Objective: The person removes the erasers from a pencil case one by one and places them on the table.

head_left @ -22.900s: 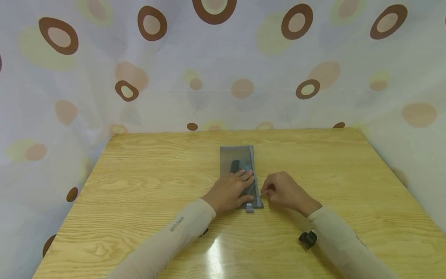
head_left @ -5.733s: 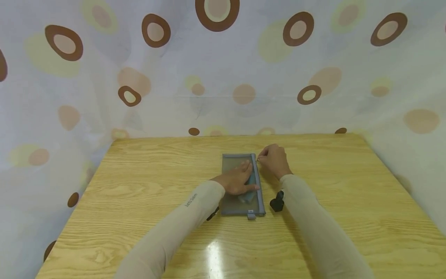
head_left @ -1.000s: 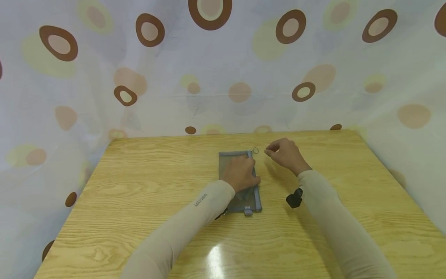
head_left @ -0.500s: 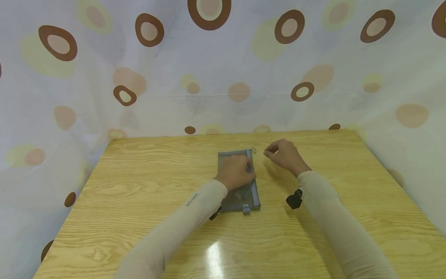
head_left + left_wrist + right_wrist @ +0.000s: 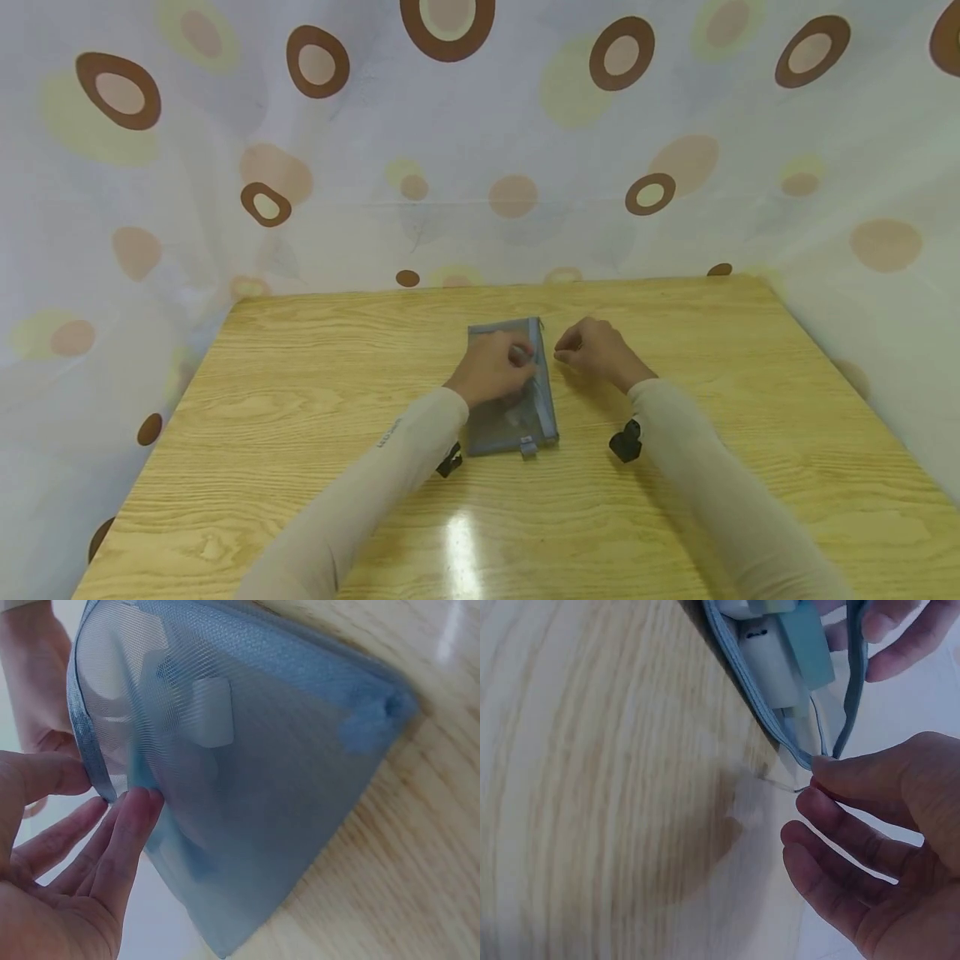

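Note:
A grey-blue mesh zipper pouch (image 5: pixel 495 429) lies on the wooden table, its long zipped side facing right. My left hand (image 5: pixel 491 367) pinches the upper edge of its mouth, lifting it so the mouth gapes. Through that gap the right wrist view shows a white block (image 5: pixel 769 671) and a teal piece (image 5: pixel 808 649) inside. My right hand (image 5: pixel 596 350) hovers just right of the mouth, fingers loosely curled and thumb near the index fingertip. A thin metal pull (image 5: pixel 780 782) shows right at those fingertips, overlapped by them in the right wrist view.
A small fabric tab (image 5: pixel 528 447) sticks out from the pouch's near edge. The table (image 5: pixel 337 367) meets a patterned curtain (image 5: pixel 450 233) at the back and both sides. Each wrist carries a black camera (image 5: pixel 626 442).
My right hand went from the zipper's near end to its far end, released the ring pull, then came nearer the mouth. My left hand changed from lying flat to lifting the pouch's edge.

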`<state>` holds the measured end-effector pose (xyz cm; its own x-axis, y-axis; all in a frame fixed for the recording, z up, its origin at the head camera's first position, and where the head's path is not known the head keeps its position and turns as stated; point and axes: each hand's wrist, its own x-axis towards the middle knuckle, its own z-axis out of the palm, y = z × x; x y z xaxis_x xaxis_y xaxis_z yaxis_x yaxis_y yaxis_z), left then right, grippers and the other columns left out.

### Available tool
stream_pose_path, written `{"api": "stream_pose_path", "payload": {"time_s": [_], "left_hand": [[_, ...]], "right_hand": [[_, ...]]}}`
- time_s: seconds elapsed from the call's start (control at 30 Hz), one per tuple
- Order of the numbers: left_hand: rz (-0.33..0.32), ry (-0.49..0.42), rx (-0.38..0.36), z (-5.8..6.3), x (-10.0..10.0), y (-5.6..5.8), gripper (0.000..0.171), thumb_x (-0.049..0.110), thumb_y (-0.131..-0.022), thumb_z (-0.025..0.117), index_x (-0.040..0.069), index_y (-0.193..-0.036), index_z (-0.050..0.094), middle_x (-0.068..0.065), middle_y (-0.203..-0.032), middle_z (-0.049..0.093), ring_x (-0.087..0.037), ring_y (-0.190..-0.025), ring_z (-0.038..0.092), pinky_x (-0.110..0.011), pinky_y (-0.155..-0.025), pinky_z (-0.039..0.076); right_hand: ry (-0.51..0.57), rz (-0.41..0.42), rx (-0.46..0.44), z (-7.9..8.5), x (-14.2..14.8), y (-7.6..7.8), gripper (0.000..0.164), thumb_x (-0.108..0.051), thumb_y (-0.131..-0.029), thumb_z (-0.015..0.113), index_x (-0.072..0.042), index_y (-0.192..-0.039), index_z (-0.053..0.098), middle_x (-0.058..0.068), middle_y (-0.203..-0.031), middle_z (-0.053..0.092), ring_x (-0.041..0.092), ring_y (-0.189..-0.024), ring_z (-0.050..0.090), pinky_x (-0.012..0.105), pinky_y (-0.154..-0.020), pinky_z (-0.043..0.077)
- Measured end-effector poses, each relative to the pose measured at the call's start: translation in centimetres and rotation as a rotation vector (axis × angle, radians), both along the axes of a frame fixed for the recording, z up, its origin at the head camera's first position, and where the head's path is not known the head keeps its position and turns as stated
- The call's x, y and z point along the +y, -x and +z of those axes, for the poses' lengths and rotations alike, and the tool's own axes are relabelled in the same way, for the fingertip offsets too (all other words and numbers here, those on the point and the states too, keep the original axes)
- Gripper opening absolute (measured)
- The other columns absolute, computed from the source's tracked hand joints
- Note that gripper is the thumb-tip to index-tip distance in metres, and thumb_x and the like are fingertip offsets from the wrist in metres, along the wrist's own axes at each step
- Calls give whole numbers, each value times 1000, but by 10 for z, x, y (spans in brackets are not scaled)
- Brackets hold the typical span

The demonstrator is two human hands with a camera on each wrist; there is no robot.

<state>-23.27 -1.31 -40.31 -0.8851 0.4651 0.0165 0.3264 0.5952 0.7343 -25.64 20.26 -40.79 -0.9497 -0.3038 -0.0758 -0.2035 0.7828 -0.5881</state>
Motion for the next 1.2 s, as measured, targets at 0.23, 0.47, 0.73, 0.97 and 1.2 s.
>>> {"api": "stream_pose_path", "payload": {"time_s": [0.23,0.47,0.73,0.97,1.2], "left_hand": [[-8,-30,-12,1,-4,0,30,13,-94,68,5,-124,69,-11,-109,75,-18,-91,73,-33,-82,59],[-10,-40,-19,-2,-6,1,33,13,-95,67,6,-127,68,-9,-111,74,-16,-92,72,-34,-83,59],[-19,-34,-35,-1,-7,0,37,13,-96,67,9,-132,65,-9,-106,74,-12,-70,72,-38,-85,58],[-61,32,19,2,-6,1,31,11,-97,64,11,-127,70,-7,-109,72,-13,-85,69,-36,-83,57],[-15,57,57,2,-1,3,23,14,-94,68,6,-114,77,-4,-106,75,-17,-97,69,-34,-87,56]], "right_hand": [[-25,72,7,-4,-5,-5,14,-6,-93,70,2,-101,79,15,-106,76,38,-107,68,54,-93,54],[-44,150,39,-8,-9,-7,12,-4,-91,73,3,-99,79,15,-100,77,34,-99,72,51,-88,57],[-83,154,32,-10,-12,-9,13,-7,-90,75,2,-100,79,14,-101,77,34,-99,72,50,-88,57],[-167,158,11,-6,-18,-10,11,-7,-91,75,2,-96,79,15,-98,76,34,-96,73,47,-84,59],[-208,154,22,-6,-21,-8,9,-4,-89,76,2,-95,79,16,-98,76,34,-95,73,44,-82,60]]}}
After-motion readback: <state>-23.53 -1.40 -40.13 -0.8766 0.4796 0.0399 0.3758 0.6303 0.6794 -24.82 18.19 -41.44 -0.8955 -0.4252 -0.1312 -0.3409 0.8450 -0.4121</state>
